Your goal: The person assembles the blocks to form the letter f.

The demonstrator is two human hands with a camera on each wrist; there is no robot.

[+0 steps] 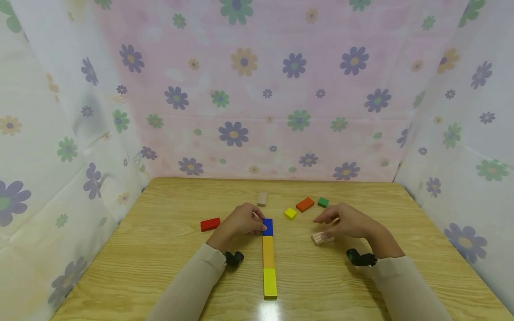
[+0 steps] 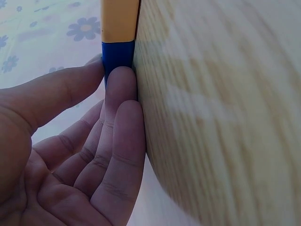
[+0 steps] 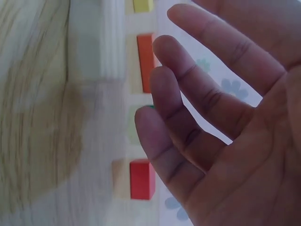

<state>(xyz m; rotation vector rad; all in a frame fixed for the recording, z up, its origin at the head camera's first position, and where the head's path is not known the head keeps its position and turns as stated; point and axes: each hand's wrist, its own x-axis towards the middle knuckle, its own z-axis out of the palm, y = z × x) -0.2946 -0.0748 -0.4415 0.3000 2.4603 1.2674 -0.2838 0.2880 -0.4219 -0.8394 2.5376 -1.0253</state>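
Note:
A straight row on the table holds a blue block at its far end, an orange block in the middle and a yellow block nearest me. My left hand pinches the blue block at its left side. The left wrist view shows the thumb against the blue block, while other fingers curl beside it along the tabletop. Over a bundle of plain wooden pieces hovers my right hand, fingers loosely extended and apart. In the right wrist view its palm and fingers hold nothing.
A red block lies left of my left hand. Behind the row stands a plain wooden block. A small yellow block, an orange-red block and a green block lie right of it. Another red block shows in the right wrist view.

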